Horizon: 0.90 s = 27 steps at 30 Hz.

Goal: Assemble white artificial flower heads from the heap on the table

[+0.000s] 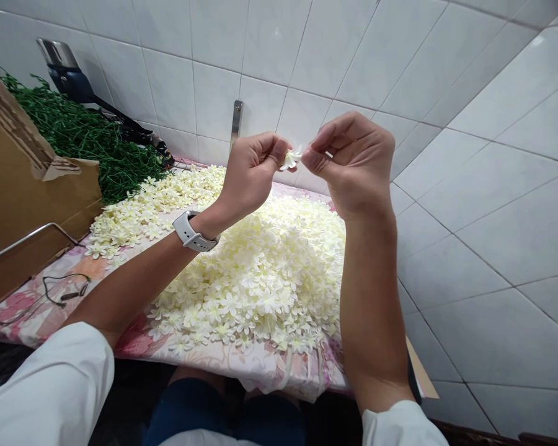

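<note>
A small white artificial flower (290,161) is held up between my two hands, above a heaped pile of similar white flowers (270,272). My left hand (256,167), with a white watch on its wrist, pinches the flower from the left between thumb and fingers. From the right, my right hand (353,158) has its thumb and index finger closed at the flower's petals. The fingertips cover part of the flower. Both hands are raised in front of the tiled wall.
Green artificial stems (74,133) lie heaped at the back left beside a cardboard box (32,192). Behind them stands a dark blue bottle (67,71). The table has a floral cloth (134,334). White wall tiles (483,248) rise close on the right.
</note>
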Available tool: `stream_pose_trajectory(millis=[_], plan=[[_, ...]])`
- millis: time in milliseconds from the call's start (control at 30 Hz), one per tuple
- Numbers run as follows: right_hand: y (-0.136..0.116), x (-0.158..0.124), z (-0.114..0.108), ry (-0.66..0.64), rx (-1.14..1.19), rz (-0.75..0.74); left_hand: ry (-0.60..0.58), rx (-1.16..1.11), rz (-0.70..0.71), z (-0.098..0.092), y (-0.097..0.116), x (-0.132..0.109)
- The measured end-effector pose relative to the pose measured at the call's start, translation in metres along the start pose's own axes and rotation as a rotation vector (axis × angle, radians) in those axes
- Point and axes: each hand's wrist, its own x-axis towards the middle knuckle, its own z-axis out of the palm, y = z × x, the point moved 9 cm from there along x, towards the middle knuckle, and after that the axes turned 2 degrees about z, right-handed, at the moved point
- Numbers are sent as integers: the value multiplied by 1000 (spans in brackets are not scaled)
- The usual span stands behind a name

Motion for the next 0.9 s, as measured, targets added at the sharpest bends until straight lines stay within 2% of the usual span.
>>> stream_pose_trajectory(millis=[133, 333, 600, 900], plan=[[1, -1, -1, -6, -22, 24, 33, 86, 31, -4, 6, -1], [-3, -5, 12, -125, -84, 82, 108, 117, 95, -13, 6, 2], [-9, -7, 11, -16, -169, 26, 91, 66, 101, -10, 2, 3], [-11, -5, 7, -52, -236, -9, 135, 101, 62, -21, -6, 8]])
